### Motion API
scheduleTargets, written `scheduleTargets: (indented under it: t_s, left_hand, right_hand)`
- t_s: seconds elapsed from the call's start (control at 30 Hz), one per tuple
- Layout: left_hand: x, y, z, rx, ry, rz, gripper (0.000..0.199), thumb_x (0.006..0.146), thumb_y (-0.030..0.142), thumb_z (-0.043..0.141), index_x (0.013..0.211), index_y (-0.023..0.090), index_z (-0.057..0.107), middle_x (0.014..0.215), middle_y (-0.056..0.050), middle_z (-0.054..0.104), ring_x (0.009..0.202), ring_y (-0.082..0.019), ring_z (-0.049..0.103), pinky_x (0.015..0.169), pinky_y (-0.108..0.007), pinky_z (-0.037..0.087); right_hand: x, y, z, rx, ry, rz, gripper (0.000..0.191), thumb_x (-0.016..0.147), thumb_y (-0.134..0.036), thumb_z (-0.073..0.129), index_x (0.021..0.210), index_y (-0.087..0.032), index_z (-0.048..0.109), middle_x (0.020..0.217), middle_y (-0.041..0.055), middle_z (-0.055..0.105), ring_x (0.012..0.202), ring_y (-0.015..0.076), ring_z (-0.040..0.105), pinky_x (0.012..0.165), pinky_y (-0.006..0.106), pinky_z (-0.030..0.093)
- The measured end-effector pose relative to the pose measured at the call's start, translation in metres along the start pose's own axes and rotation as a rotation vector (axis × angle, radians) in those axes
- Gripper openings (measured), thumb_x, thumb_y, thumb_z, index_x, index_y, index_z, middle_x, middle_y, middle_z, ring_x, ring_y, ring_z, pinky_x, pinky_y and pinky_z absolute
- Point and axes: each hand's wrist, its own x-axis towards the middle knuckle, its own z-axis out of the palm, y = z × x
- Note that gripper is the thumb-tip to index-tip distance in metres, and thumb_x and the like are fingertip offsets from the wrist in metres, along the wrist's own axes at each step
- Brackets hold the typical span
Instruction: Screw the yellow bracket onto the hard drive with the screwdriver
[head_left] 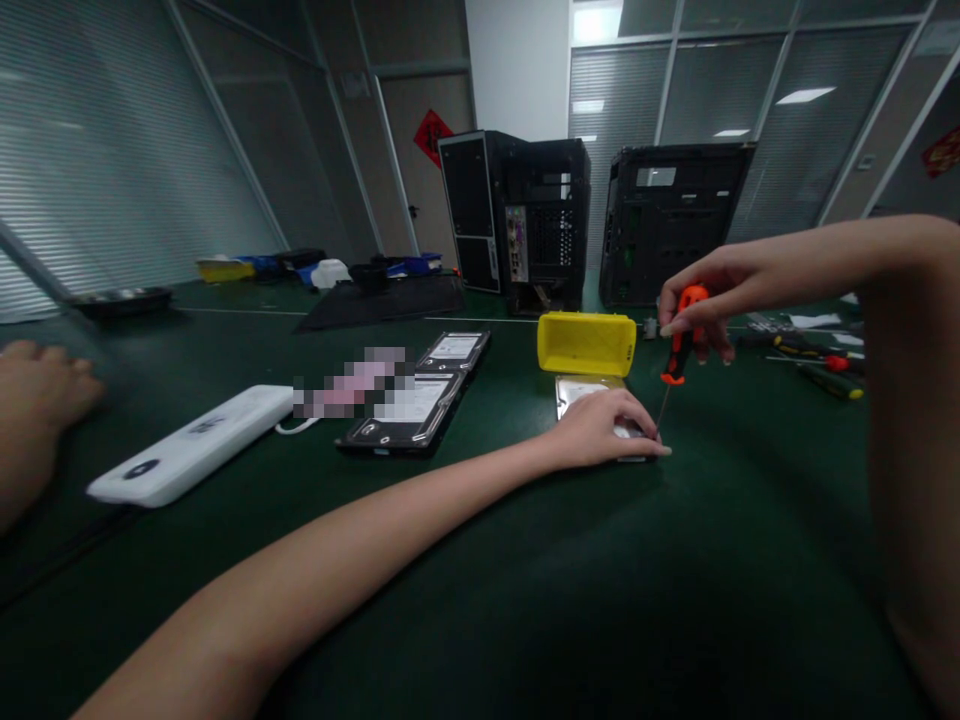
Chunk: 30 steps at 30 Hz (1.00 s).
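Note:
On the green tabletop a hard drive (574, 394) lies just in front of a yellow plastic bin (585, 347). My left hand (602, 428) rests over it, fingers and thumb wrapped around its near end, hiding much of its label. My right hand (705, 300) grips an orange and black screwdriver (679, 355) by the handle from above. The shaft points down, slightly tilted, and its tip meets the drive's right edge by my left fingertips. Whether a screw sits under the tip is too small to tell.
Two more hard drives (421, 402) lie left of centre, beside a white power strip (199, 442). Another person's hand (45, 400) is at the left edge. An open computer case (547, 225) and a black case panel (671, 225) stand behind. Hand tools (821, 362) lie at right.

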Motion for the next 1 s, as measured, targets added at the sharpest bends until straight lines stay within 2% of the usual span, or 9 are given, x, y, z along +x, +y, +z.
scheduleTargets:
  t_s: [0.43,0.6,0.67,0.73,0.8,1.0]
  left_hand:
    - [0.0,-0.002,-0.002,-0.024,-0.02,-0.033,0.03,0.076,0.045,0.058,0.085,0.018,0.067,0.093,-0.005,0.06,0.087,-0.017,0.053,0.075,-0.028,0.04]
    - [0.004,-0.003,-0.009,-0.072,-0.141,-0.01,0.023,0.08,0.037,0.055,0.09,0.02,0.067,0.091,-0.003,0.061,0.089,-0.016,0.054,0.079,-0.028,0.039]
    - [0.005,-0.002,-0.014,-0.098,-0.216,0.034,0.021,0.077,0.033,0.061,0.094,0.022,0.066,0.092,-0.002,0.062,0.092,-0.016,0.054,0.082,-0.028,0.039]
    - [0.005,-0.002,-0.017,-0.095,-0.252,0.067,0.028,0.07,0.031,0.068,0.097,0.024,0.066,0.094,-0.002,0.061,0.096,-0.017,0.052,0.085,-0.028,0.038]
    - [0.004,-0.001,-0.017,-0.067,-0.242,0.077,0.033,0.067,0.033,0.07,0.098,0.024,0.065,0.096,-0.002,0.061,0.098,-0.018,0.052,0.086,-0.029,0.037]
    - [0.002,-0.001,-0.009,0.048,-0.149,0.064,0.026,0.07,0.038,0.066,0.091,0.022,0.067,0.099,-0.004,0.058,0.096,-0.02,0.051,0.083,-0.03,0.037]
  right_hand:
    - [-0.001,0.006,-0.002,0.002,0.047,0.018,0.038,0.081,-0.044,0.047,0.106,-0.017,0.058,0.095,0.006,0.064,0.082,0.017,0.059,0.073,0.027,0.046]
    - [-0.003,0.009,-0.004,-0.04,0.121,0.013,0.035,0.081,-0.042,0.046,0.102,-0.018,0.06,0.099,0.0064,0.063,0.084,0.0172,0.058,0.072,0.026,0.045]
    - [-0.004,0.009,-0.005,-0.055,0.15,0.02,0.035,0.081,-0.043,0.046,0.102,-0.019,0.06,0.098,0.0064,0.064,0.083,0.0175,0.059,0.069,0.026,0.045]
    - [-0.004,0.008,-0.005,-0.059,0.157,0.03,0.036,0.08,-0.044,0.047,0.103,-0.019,0.059,0.097,0.0062,0.064,0.081,0.0176,0.058,0.068,0.026,0.045]
    - [-0.003,0.008,-0.005,-0.062,0.144,0.037,0.036,0.08,-0.045,0.047,0.102,-0.019,0.059,0.096,0.0062,0.064,0.08,0.0173,0.058,0.068,0.026,0.045]
    - [0.001,0.01,-0.003,-0.08,0.091,0.033,0.037,0.078,-0.043,0.049,0.104,-0.017,0.057,0.095,0.0078,0.064,0.08,0.0176,0.057,0.069,0.027,0.045]
